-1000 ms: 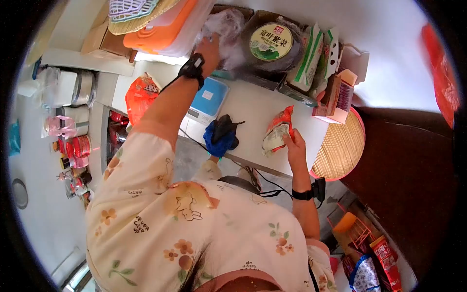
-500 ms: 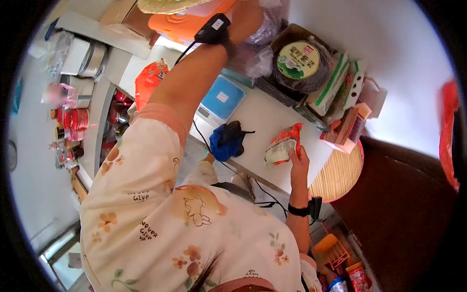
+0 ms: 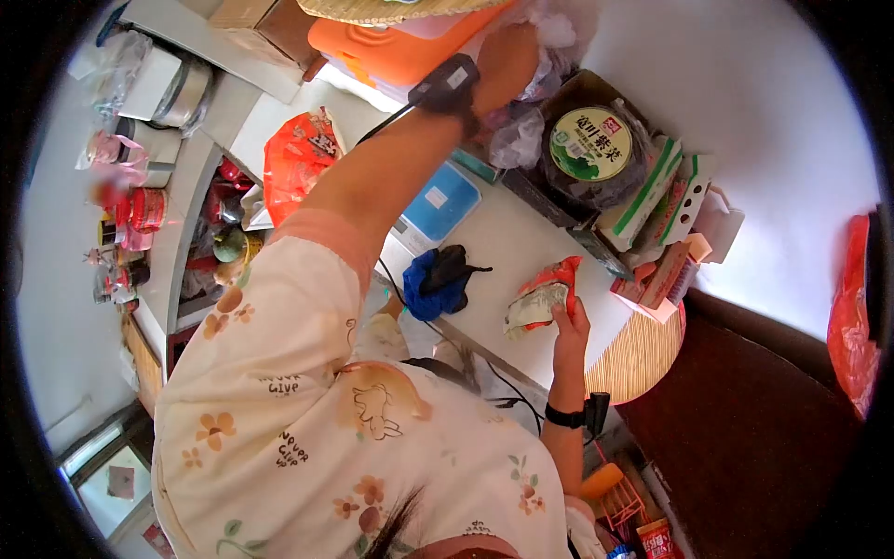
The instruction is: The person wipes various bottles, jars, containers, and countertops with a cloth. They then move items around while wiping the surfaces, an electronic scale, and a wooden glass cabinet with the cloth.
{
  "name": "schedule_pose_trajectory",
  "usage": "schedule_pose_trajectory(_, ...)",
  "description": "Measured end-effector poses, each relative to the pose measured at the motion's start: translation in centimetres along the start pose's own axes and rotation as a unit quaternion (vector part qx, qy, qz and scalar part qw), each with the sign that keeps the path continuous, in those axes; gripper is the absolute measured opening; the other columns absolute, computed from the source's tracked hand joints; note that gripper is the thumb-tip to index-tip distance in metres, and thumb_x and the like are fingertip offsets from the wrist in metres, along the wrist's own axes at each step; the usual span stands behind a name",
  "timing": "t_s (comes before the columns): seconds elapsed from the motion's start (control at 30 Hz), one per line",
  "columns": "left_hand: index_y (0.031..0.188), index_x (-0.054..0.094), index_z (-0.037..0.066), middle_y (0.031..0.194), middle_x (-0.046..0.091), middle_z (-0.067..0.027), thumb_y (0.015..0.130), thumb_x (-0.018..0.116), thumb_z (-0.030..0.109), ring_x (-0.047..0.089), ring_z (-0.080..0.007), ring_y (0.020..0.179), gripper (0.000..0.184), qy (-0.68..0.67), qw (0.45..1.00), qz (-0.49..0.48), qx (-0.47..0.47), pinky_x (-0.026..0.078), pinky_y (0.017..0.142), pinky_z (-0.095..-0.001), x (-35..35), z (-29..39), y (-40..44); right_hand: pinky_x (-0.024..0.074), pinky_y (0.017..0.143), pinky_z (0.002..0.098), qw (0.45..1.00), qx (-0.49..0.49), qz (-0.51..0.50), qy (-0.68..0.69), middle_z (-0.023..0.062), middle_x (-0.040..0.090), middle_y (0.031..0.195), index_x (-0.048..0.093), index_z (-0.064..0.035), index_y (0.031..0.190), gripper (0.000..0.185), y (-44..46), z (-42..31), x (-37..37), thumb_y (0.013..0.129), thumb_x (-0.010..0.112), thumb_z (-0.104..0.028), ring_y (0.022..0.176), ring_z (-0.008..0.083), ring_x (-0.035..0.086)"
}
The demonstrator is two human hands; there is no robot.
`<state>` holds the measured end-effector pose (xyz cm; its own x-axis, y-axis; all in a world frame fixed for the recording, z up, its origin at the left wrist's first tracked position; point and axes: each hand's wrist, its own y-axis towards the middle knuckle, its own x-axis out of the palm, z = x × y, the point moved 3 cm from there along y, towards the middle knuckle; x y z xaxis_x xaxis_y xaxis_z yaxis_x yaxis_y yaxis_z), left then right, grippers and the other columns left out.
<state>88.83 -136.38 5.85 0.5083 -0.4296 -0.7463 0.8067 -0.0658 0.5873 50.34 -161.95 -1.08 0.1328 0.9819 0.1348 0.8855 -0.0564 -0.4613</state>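
My right hand [image 3: 570, 328] is closed on the edge of a crumpled red-and-white plastic packet [image 3: 540, 303], held over the white table. My left arm stretches away across the table; my left hand [image 3: 510, 70] is among clear plastic bags [image 3: 549, 56] beside the orange container. Its fingers are hidden, so I cannot see whether it holds anything. Between my arms, a dark blue and black cloth-like bundle [image 3: 436, 282] lies near the table edge. Just beyond it is a blue-topped kitchen scale [image 3: 440, 203].
An open box holds a round pack of dried seaweed [image 3: 591, 144], with cartons [image 3: 656, 200] beside it. A red plastic bag [image 3: 298, 163] lies left of my arm. A round woven tray [image 3: 643, 359] juts out at the right. An orange container [image 3: 400, 42] stands at the back.
My left hand has shifted slightly right among the plastic bags. My right hand still grips the packet, which has tilted a little. The whole view has shifted slightly.
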Motion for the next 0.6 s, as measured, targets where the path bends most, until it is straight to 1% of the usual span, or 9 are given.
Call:
schedule_pose_trajectory(0.03, 0.094, 0.069, -0.003, 0.081, 0.067, -0.0254, 0.091, 0.061, 0.021, 0.067, -0.0428, 0.078, 0.025, 0.0, 1.0, -0.026, -0.001, 0.054, 0.071, -0.0551, 0.4, -0.7, -1.0, 0.0436, 0.09, 0.0264, 1.0, -0.001, -0.008, -0.008, 0.0008, 0.064, 0.104, 0.062, 0.0002, 0.117, 0.019, 0.0, -0.1, 0.1, 0.099, 0.058, -0.006, 0.096, 0.0125, 0.056)
schedule_pose_trajectory(0.13, 0.096, 0.069, -0.006, 0.089, 0.067, -0.0269, 0.088, 0.064, 0.022, 0.067, -0.0436, 0.083, 0.03, -0.034, 0.981, -0.189, -0.003, 0.054, 0.078, -0.0546, 1.6, -2.5, -4.9, 0.0437, 0.09, 0.0262, 0.999, 0.0, -0.005, -0.043, 0.0007, 0.064, 0.104, 0.062, 0.0, 0.117, 0.02, 0.2, 0.3, 0.0, 0.098, 0.058, -0.006, 0.097, 0.012, 0.056)
schedule_pose_trajectory(0.23, 0.098, 0.068, -0.009, 0.096, 0.068, -0.0284, 0.085, 0.067, 0.024, 0.067, -0.0445, 0.088, 0.035, -0.069, 0.935, -0.347, -0.003, 0.054, 0.085, -0.0541, 1.7, -3.2, -9.3, 0.044, 0.089, 0.0264, 0.998, -0.009, -0.004, -0.057, 0.0003, 0.064, 0.103, 0.063, -0.0006, 0.116, 0.019, 0.3, 0.4, 0.0, 0.098, 0.059, -0.006, 0.096, 0.0116, 0.056)
schedule_pose_trajectory(0.3, 0.103, 0.068, -0.01, 0.101, 0.068, -0.0296, 0.084, 0.068, 0.028, 0.068, -0.0443, 0.095, 0.042, 0.069, 0.977, -0.2, -0.007, 0.054, 0.09, -0.0536, -0.5, -2.9, -11.0, 0.044, 0.093, 0.0268, 0.999, -0.007, -0.003, -0.049, 0.0018, 0.066, 0.108, 0.063, -0.0001, 0.12, 0.023, 0.4, 0.8, -0.2, 0.098, 0.059, -0.007, 0.099, 0.0119, 0.057)
schedule_pose_trajectory(0.33, 0.106, 0.068, -0.01, 0.103, 0.068, -0.0302, 0.084, 0.069, 0.03, 0.068, -0.0442, 0.098, 0.046, 0.138, 0.982, -0.125, -0.009, 0.053, 0.092, -0.0533, -1.5, -3.1, -11.8, 0.044, 0.094, 0.027, 0.999, -0.004, -0.003, -0.045, 0.0025, 0.067, 0.111, 0.064, 0.0001, 0.121, 0.025, 0.3, 0.9, -0.2, 0.098, 0.058, -0.007, 0.101, 0.012, 0.058)
schedule_pose_trajectory(0.4, 0.105, 0.07, -0.008, 0.104, 0.069, -0.0297, 0.085, 0.067, 0.025, 0.068, -0.0419, 0.102, 0.039, 0.164, 0.958, -0.233, -0.03, 0.053, 0.093, -0.0526, -1.1, -3.9, -12.4, 0.044, 0.09, 0.0261, 1.0, -0.002, 0.004, -0.03, 0.0003, 0.065, 0.104, 0.064, -0.0013, 0.115, 0.018, 0.3, 0.9, 0.0, 0.098, 0.06, -0.007, 0.096, 0.0109, 0.056)
schedule_pose_trajectory(0.47, 0.105, 0.071, -0.006, 0.104, 0.07, -0.0284, 0.085, 0.067, 0.025, 0.068, -0.042, 0.102, 0.037, 0.137, 0.939, -0.313, -0.045, 0.053, 0.092, -0.0521, 0.1, -4.8, -12.9, 0.0437, 0.087, 0.0253, 1.0, -0.003, 0.006, -0.025, -0.0012, 0.063, 0.101, 0.064, -0.0022, 0.112, 0.015, 0.2, 0.9, 0.1, 0.099, 0.06, -0.007, 0.093, 0.01, 0.054)
schedule_pose_trajectory(0.53, 0.105, 0.072, -0.004, 0.105, 0.07, -0.0271, 0.086, 0.067, 0.026, 0.069, -0.042, 0.101, 0.036, 0.084, 0.928, -0.358, -0.056, 0.054, 0.091, -0.0517, 2.2, -5.4, -12.8, 0.0433, 0.085, 0.0245, 1.0, -0.009, 0.006, -0.028, -0.0021, 0.063, 0.099, 0.064, -0.0026, 0.112, 0.014, 0.4, 0.9, 0.2, 0.099, 0.06, -0.007, 0.092, 0.0094, 0.054)
schedule_pose_trajectory(0.6, 0.105, 0.072, -0.002, 0.105, 0.071, -0.0258, 0.086, 0.067, 0.026, 0.069, -0.0421, 0.101, 0.034, 0.035, 0.922, -0.379, -0.077, 0.054, 0.09, -0.0513, 4.1, -5.9, -12.8, 0.0436, 0.09, 0.0255, 0.999, 0.004, 0.005, -0.045, 0.0002, 0.066, 0.105, 0.064, -0.0013, 0.116, 0.02, 0.2, 1.2, -0.1, 0.098, 0.059, -0.007, 0.097, 0.0107, 0.057)
